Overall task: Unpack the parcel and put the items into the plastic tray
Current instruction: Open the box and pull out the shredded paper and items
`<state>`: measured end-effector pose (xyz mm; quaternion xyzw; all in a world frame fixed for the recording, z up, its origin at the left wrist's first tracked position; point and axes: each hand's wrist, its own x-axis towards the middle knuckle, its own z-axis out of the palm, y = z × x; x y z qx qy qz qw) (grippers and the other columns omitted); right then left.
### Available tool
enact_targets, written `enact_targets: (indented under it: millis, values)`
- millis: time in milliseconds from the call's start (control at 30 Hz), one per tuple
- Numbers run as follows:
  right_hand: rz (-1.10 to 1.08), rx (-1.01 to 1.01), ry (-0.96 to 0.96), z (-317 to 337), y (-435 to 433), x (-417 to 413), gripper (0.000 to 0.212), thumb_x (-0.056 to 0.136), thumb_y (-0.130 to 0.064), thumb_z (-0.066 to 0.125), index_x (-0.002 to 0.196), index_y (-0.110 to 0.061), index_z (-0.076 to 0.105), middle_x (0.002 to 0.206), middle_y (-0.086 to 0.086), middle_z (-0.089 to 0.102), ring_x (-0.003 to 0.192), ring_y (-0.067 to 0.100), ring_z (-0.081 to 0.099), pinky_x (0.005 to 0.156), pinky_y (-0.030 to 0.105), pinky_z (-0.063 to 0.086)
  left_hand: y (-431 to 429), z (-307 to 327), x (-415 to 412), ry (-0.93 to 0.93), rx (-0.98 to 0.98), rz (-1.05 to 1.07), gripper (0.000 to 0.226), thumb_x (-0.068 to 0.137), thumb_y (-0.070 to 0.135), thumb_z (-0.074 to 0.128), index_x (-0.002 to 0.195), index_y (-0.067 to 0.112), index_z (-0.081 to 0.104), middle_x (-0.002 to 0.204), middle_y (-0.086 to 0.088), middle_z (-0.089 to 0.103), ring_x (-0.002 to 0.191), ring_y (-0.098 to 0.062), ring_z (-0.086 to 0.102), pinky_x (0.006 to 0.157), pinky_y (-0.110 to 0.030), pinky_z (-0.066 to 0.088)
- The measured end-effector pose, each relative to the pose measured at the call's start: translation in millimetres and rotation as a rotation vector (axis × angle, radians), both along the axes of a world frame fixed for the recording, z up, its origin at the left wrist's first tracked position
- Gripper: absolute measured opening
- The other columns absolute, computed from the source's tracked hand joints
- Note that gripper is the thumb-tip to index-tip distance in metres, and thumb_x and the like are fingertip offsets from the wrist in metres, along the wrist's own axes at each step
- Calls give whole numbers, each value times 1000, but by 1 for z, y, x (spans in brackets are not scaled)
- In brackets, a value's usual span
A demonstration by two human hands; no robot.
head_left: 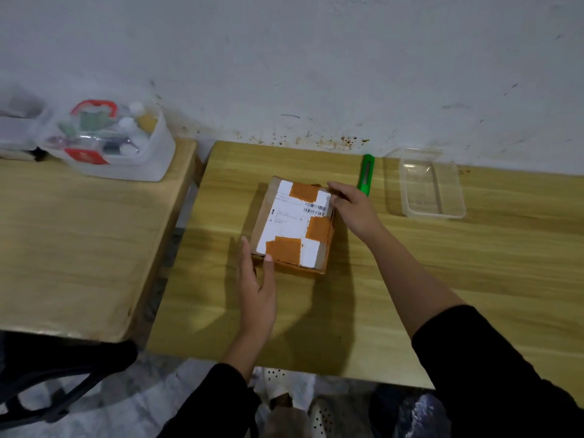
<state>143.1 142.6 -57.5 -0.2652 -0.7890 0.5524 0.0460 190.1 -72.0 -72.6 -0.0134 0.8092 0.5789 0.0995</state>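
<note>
A cardboard parcel (292, 224), sealed with a white label and orange tape patches, lies at the centre of a wooden counter (442, 279). The left hand (256, 287), fingers open, touches the parcel's corner at 7 o'clock. The right hand (355, 208), fingers curled but not clamped, rests on its edge at 2 o'clock. A clear plastic tray (430, 184) sits empty at 2 o'clock, a green utility knife (366, 174) between it and the parcel.

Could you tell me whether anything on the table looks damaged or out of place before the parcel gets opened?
The parcel sits skewed to the table edge, its white label patched with orange blocks. The wall behind is stained. The green knife and empty plastic tray look fine.
</note>
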Motion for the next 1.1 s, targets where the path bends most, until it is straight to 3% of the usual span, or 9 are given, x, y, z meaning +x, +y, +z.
enact_targets:
  millis: [167,333,400,467,600,700,867,967,1100]
  values:
    - [-123,-18,7,2,-17,75,28,77,-3,67,106,-5,64,103,6,62,95,15,55,87,26,42,-3,13,16,14,15,191,49,98,25,41,144,13,29,134,4,43,124,-9,41,86,-4,34]
    - [-112,4,-65,7,-20,145,27,67,-13,81,85,-6,63,82,5,64,71,12,56,59,8,43,-1,5,8,-73,-14,182,37,96,28,45,121,5,60,118,-14,65,110,-29,60,89,-33,47]
    - [-92,50,-90,7,-18,164,31,64,-19,83,81,-6,61,80,8,67,70,15,58,61,16,47,6,8,14,-100,18,127,36,96,27,45,125,9,58,125,-9,62,116,-25,57,98,-34,46]
    - [-64,126,-110,9,-16,176,33,62,-23,85,79,-8,61,75,5,65,67,13,57,61,20,46,14,10,25,-92,20,58,39,98,23,42,134,10,48,137,-4,52,126,-19,47,100,-24,37]
    - [104,352,-56,19,-14,180,28,65,-20,83,86,-9,69,80,-1,58,72,12,53,61,8,40,24,11,43,-100,59,64,41,100,22,35,140,15,39,145,-2,42,132,-18,40,96,-20,32]
    - [242,444,-15,22,-16,174,22,68,-15,80,88,-7,74,83,7,63,71,13,54,60,4,37,25,10,41,-140,93,102,40,101,22,33,140,17,39,146,-2,41,132,-18,39,96,-21,32]
    - [380,421,-33,26,-18,163,12,74,-10,76,85,-5,76,87,10,69,64,8,51,63,15,40,25,7,38,-186,143,122,39,101,23,32,140,20,39,146,-1,41,132,-19,39,96,-23,33]
    - [416,432,-43,27,-20,159,11,74,-8,75,85,-4,76,87,11,71,65,6,51,59,5,35,28,6,38,-178,143,145,39,101,22,31,139,19,39,145,-2,41,131,-19,39,96,-22,32]
    - [477,427,-31,24,-23,160,9,76,-6,73,84,-5,76,82,7,68,68,9,54,58,5,37,31,6,37,-180,169,184,39,101,19,31,139,17,41,144,-2,43,130,-18,41,96,-22,32]
